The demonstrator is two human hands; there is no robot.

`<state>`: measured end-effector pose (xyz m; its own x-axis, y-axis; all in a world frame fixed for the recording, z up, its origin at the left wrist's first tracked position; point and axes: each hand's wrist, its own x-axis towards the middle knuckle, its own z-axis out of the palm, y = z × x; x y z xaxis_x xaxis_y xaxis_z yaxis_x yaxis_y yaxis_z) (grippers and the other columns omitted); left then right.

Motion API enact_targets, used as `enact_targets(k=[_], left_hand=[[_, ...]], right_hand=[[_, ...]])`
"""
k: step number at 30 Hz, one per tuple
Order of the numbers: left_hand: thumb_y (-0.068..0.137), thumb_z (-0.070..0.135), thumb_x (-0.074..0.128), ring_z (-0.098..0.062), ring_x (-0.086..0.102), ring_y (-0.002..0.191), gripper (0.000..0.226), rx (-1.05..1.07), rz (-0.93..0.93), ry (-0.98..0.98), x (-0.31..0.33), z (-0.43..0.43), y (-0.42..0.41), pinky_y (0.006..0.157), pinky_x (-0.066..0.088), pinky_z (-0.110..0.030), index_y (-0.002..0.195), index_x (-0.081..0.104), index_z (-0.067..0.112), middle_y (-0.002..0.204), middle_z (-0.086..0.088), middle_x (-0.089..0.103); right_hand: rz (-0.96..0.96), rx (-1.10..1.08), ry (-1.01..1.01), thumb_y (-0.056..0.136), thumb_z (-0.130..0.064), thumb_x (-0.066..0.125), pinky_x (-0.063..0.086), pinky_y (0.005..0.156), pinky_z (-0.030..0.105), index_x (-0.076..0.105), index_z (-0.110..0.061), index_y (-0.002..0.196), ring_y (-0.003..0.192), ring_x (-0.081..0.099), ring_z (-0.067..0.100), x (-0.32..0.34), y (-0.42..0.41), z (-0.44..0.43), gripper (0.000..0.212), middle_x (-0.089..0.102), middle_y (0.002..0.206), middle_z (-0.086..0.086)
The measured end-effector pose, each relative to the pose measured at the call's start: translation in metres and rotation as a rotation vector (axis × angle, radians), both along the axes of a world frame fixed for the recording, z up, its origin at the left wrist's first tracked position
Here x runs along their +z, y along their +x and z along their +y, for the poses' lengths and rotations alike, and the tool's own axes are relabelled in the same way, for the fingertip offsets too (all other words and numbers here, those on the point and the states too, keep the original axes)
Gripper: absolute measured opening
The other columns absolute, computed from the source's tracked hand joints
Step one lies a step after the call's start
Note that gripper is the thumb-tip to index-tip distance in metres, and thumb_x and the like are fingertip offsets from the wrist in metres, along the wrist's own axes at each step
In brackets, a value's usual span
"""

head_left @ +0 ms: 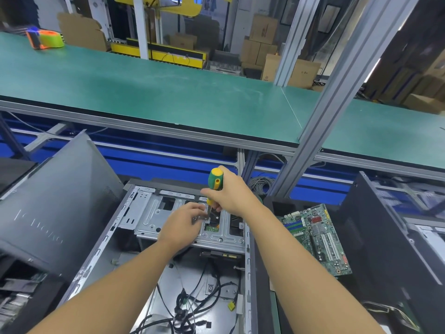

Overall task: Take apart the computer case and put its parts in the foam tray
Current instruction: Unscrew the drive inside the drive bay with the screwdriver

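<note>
An open computer case [113, 233] lies flat in front of me, its metal drive cage [154, 213] at the far end and loose black cables [192, 307] on its floor. My right hand [231, 191] grips a green and yellow screwdriver [215, 180], held upright with the tip down on the cage. My left hand [185, 221] rests on the cage beside the tip, its fingers pinching a small metal bracket [201, 216]. A removed green motherboard [317, 237] lies to the right of the case. No foam tray is in view.
A dark side panel [55, 196] leans at the left. Another black case [390, 242] stands at the right. Beyond runs a green bench [149, 85] with a tape dispenser [45, 39] at its far left, and a grey frame post [337, 97] rises to the right.
</note>
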<state>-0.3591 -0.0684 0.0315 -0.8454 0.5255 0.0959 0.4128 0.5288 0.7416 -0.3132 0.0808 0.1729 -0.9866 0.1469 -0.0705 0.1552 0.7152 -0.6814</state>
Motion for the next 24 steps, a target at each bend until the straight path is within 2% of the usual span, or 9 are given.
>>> enact_targets(k=[3, 7, 11, 14, 17, 19, 21, 23, 24], left_hand=[[0.093, 0.022, 0.062, 0.004, 0.053, 0.1, 0.021, -0.022, 0.004, -0.019, -0.001, -0.001, -0.001, 0.088, 0.04, -0.015, 0.11, 0.074, 0.026, 0.125, 0.024, 0.057], [0.096, 0.027, 0.062, -0.003, 0.056, 0.11, 0.026, -0.015, 0.051, -0.038, -0.001, 0.0, 0.0, 0.098, 0.045, -0.026, 0.12, 0.071, 0.024, 0.128, 0.021, 0.057], [0.096, 0.033, 0.063, -0.005, 0.056, 0.11, 0.026, -0.001, 0.086, -0.06, -0.002, 0.003, 0.0, 0.098, 0.047, -0.03, 0.118, 0.073, 0.023, 0.125, 0.019, 0.058], [0.097, 0.034, 0.062, -0.005, 0.058, 0.106, 0.023, 0.038, 0.087, -0.065, -0.002, 0.006, 0.001, 0.093, 0.048, -0.029, 0.112, 0.076, 0.024, 0.123, 0.021, 0.059], [0.097, 0.039, 0.06, -0.004, 0.061, 0.097, 0.021, 0.064, 0.154, -0.116, -0.002, 0.006, 0.005, 0.083, 0.049, -0.027, 0.104, 0.077, 0.028, 0.121, 0.024, 0.059], [0.097, 0.041, 0.059, -0.004, 0.062, 0.095, 0.023, 0.069, 0.176, -0.121, -0.003, 0.006, 0.005, 0.08, 0.049, -0.025, 0.104, 0.077, 0.03, 0.121, 0.025, 0.06], [0.097, 0.044, 0.058, -0.002, 0.062, 0.093, 0.023, 0.082, 0.18, -0.123, -0.003, 0.006, 0.005, 0.074, 0.046, -0.022, 0.104, 0.077, 0.033, 0.121, 0.027, 0.059], [0.097, 0.046, 0.058, 0.0, 0.061, 0.092, 0.023, 0.099, 0.182, -0.13, -0.003, 0.006, 0.006, 0.071, 0.042, -0.019, 0.104, 0.077, 0.035, 0.121, 0.028, 0.059], [0.097, 0.046, 0.058, 0.0, 0.061, 0.092, 0.023, 0.1, 0.187, -0.134, -0.002, 0.006, 0.006, 0.071, 0.041, -0.019, 0.103, 0.077, 0.035, 0.121, 0.028, 0.059]], right_hand=[[-0.07, 0.089, 0.036, 0.09, -0.034, 0.072, 0.057, 0.079, 0.044, 0.049, -0.022, 0.1, 0.081, 0.065, 0.026, 0.01, -0.003, 0.002, 0.028, 0.066, 0.091, 0.005], [-0.129, 0.078, -0.047, 0.089, -0.022, 0.075, 0.058, 0.085, 0.05, 0.058, -0.008, 0.106, 0.09, 0.069, 0.031, 0.02, -0.008, 0.005, 0.028, 0.07, 0.102, 0.015], [-0.122, -0.002, -0.091, 0.087, -0.014, 0.074, 0.059, 0.076, 0.048, 0.06, -0.002, 0.101, 0.072, 0.063, 0.026, 0.017, -0.009, 0.002, 0.023, 0.07, 0.099, 0.025], [-0.095, -0.062, -0.095, 0.089, -0.011, 0.07, 0.063, 0.074, 0.045, 0.057, -0.009, 0.107, 0.065, 0.066, 0.021, 0.013, -0.007, -0.002, 0.023, 0.071, 0.096, 0.019], [-0.019, -0.101, -0.061, 0.092, -0.008, 0.064, 0.061, 0.077, 0.051, 0.041, -0.025, 0.117, 0.077, 0.072, 0.025, 0.01, -0.001, -0.006, 0.038, 0.067, 0.099, 0.01], [0.019, -0.107, -0.068, 0.094, -0.014, 0.063, 0.059, 0.077, 0.048, 0.034, -0.031, 0.121, 0.088, 0.069, 0.03, 0.008, 0.002, -0.009, 0.043, 0.064, 0.101, 0.007], [0.053, -0.115, -0.061, 0.094, -0.035, 0.064, 0.052, 0.066, 0.038, 0.033, -0.032, 0.119, 0.088, 0.063, 0.025, 0.01, 0.006, -0.011, 0.04, 0.058, 0.099, 0.001], [0.119, -0.144, 0.029, 0.095, -0.052, 0.058, 0.043, 0.066, 0.033, 0.041, -0.029, 0.115, 0.088, 0.056, 0.022, 0.013, 0.006, -0.014, 0.035, 0.051, 0.103, -0.001], [0.157, -0.159, 0.103, 0.096, -0.054, 0.054, 0.042, 0.068, 0.033, 0.047, -0.025, 0.114, 0.088, 0.055, 0.023, 0.014, 0.005, -0.014, 0.035, 0.047, 0.106, -0.001]])
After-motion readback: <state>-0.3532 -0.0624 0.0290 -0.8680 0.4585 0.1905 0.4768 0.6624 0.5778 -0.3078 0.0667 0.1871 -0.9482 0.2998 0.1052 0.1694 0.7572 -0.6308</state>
